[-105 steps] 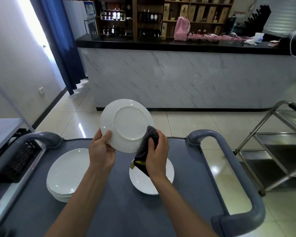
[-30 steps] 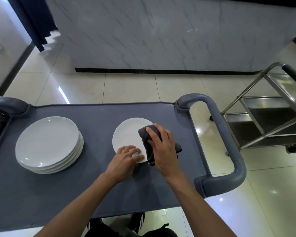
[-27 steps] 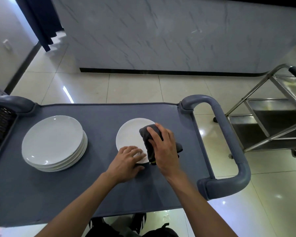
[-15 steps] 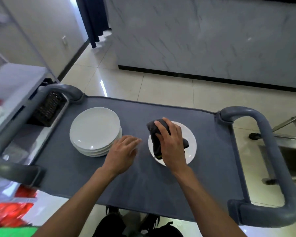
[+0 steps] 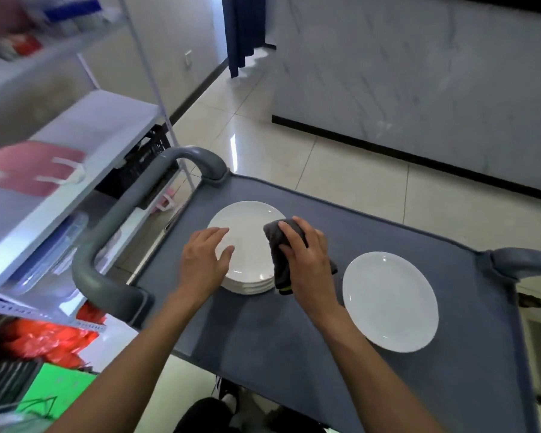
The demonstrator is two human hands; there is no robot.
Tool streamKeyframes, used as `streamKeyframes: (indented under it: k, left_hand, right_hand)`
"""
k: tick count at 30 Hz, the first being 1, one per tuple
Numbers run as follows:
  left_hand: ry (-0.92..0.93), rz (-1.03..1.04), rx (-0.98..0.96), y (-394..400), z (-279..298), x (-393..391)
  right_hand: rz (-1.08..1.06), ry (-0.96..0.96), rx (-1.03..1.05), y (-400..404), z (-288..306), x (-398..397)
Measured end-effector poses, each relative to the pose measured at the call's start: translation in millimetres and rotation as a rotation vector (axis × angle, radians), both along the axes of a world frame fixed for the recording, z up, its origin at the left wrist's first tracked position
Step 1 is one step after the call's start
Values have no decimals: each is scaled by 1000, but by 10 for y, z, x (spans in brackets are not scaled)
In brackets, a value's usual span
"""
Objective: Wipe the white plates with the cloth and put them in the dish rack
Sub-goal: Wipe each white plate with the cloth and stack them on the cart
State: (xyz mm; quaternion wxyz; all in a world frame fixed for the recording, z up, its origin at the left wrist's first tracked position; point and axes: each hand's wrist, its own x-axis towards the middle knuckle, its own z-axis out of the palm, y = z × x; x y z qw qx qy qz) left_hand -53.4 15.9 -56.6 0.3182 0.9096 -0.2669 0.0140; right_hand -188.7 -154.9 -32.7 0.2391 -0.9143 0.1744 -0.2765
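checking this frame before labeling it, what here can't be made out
- Head view: lower plates in the plate stack show edges only; the right hand and grey cloth cover its right side.
- Shelf items at left: motion-blurred.
- No dish rack recognisable.
- Grey cart: near edge cut off.

cart top (image 5: 294,354): grey, carrying all plates | plate stack (image 5: 250,245): white, left of centre | left hand (image 5: 205,260): laid on the stack's near-left rim, fingers spread | right hand (image 5: 306,260): curled round dark cloth (image 5: 277,251) at the stack's right edge | single plate (image 5: 391,301): lying flat to the right, apart from the stack | shelving (image 5: 75,151): blurred, far left
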Motion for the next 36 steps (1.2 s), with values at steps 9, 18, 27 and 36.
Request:
streamKeyframes:
  k: [9, 18, 27, 36]
  left_hand:
    - [328, 100, 91, 67, -127, 562]
    - [374, 126, 73, 27, -179, 687]
    - [512, 140, 52, -28, -174, 804]
    - [706, 181, 13, -61, -28, 853]
  right_hand:
    - [30, 81, 49, 252, -42, 798]
    - [6, 265, -6, 358, -340, 1151]
    - [128, 493, -183, 359, -614, 1061]
    - [121, 471, -203, 365, -618, 1027]
